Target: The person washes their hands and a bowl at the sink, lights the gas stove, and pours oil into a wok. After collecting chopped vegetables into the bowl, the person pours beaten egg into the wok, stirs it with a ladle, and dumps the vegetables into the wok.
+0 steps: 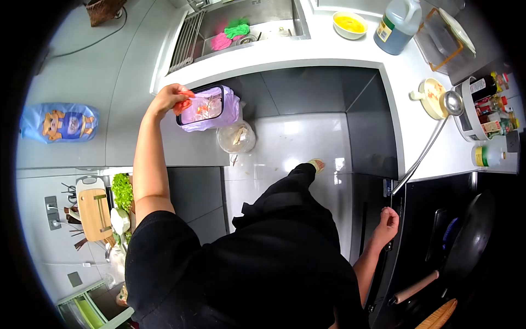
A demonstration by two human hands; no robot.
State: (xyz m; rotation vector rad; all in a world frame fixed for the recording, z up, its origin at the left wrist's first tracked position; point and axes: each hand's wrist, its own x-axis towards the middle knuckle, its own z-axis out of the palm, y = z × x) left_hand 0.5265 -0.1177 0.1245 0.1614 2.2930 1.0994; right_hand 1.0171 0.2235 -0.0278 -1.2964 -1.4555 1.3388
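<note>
My left hand is closed on red-orange scraps, too small to name exactly. It is held over the near-left rim of a black-framed bin lined with a purple bag, and a few red bits lie inside. Low on the right, my right hand is curled with its fingertips together beside the front edge of the black stove; I see nothing in it. On the stove, a dark wok with a wooden handle is near a blue flame.
A clear bin stands beside the purple-lined one. The sink holds pink and green gloves. On the white counter are a yellow bowl, a large jug, a pot and a long ladle. A cutting board stands left.
</note>
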